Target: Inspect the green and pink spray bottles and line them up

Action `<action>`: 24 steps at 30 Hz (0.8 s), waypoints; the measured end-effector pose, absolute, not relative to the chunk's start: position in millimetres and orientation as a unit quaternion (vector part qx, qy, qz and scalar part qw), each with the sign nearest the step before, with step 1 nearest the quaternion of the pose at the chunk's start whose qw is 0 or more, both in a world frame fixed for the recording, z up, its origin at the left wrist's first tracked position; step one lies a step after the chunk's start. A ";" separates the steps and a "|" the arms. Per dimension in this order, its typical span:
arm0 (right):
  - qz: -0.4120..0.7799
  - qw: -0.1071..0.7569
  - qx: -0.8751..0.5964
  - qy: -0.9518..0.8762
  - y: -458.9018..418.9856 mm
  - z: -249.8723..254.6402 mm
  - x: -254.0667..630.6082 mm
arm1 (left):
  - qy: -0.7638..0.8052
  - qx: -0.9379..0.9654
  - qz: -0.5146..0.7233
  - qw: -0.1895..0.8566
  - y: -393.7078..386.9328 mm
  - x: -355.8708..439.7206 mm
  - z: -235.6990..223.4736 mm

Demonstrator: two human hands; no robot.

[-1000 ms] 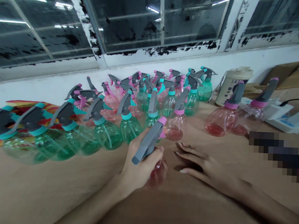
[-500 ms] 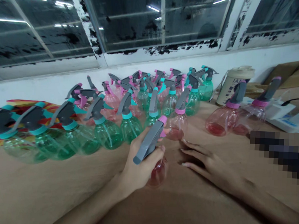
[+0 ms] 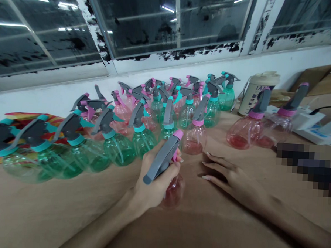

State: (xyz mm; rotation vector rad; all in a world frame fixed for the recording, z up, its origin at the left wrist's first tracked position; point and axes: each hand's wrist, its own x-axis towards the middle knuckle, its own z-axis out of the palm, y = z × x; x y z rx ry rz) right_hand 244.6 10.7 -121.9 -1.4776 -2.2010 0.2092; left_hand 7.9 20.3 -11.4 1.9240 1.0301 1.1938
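Observation:
My left hand (image 3: 154, 179) is wrapped round the neck of a pink spray bottle (image 3: 174, 191) with a grey and pink trigger head. The fingers hide its collar and part of the clear pink body. To the right, my right hand (image 3: 229, 179) lies low over the table with its fingers stretched out and nothing in them. Just beyond the fingertips stands another pink spray bottle (image 3: 195, 138) with liquid at its bottom. A row of green spray bottles (image 3: 119, 151) with teal collars runs off to the left of my left hand.
Several more pink and green bottles crowd against the wall. Two pink bottles (image 3: 241, 133) stand at right, near a cream cup (image 3: 257, 93), a white power strip (image 3: 317, 130) and a cardboard box (image 3: 319, 82). A red-yellow cloth (image 3: 57, 124) lies behind the left bottles.
My left hand and the trigger head it holds have shifted slightly, the head's grey rear end tipping a little to the left and down. My right hand stays nearly still.

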 end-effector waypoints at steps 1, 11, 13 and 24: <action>0.075 0.239 -0.540 -0.804 10.7 -121.9 244.6 | 0.398 0.734 0.451 0.315 20.3 7.8 -11.3; 0.072 0.252 -0.511 -0.819 11.5 -129.6 249.1 | 0.442 0.722 0.456 0.275 15.2 10.4 -15.0; 0.070 0.249 -0.511 -0.819 11.6 -130.9 249.1 | 0.444 0.722 0.457 0.268 15.2 9.7 -16.0; 0.053 0.244 -0.518 -0.818 8.3 -130.0 245.2 | 0.432 0.714 0.454 0.312 17.8 7.8 -17.4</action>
